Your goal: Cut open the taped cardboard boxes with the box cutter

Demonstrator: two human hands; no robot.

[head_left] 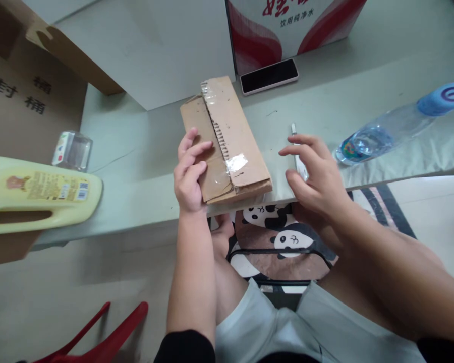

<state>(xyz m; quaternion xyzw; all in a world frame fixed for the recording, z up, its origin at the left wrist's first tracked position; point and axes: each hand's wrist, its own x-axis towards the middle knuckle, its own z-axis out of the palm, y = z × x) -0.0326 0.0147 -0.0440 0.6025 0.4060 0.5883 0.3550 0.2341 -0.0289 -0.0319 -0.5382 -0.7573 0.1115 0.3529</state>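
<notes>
A flat brown cardboard box (238, 131) lies at the table's front edge, with a torn, ridged flap edge and shiny clear tape on top. My left hand (191, 176) holds its left side, with the thumb and bent fingers over the top. To the right of the box, my right hand (316, 174) hovers with thumb and fingers apart. Beneath its fingers lies a slim white tool with a metal tip (294, 129), partly hidden by the hand; it looks like a utility knife.
Behind the box lie a phone (269, 76) and a red-and-white carton (291, 30), beside a large white box (155, 50). A water bottle (397, 126) lies at right. At left are a yellow jug (91, 199) and a small clear container (73, 151). The table edge (136, 229) is close.
</notes>
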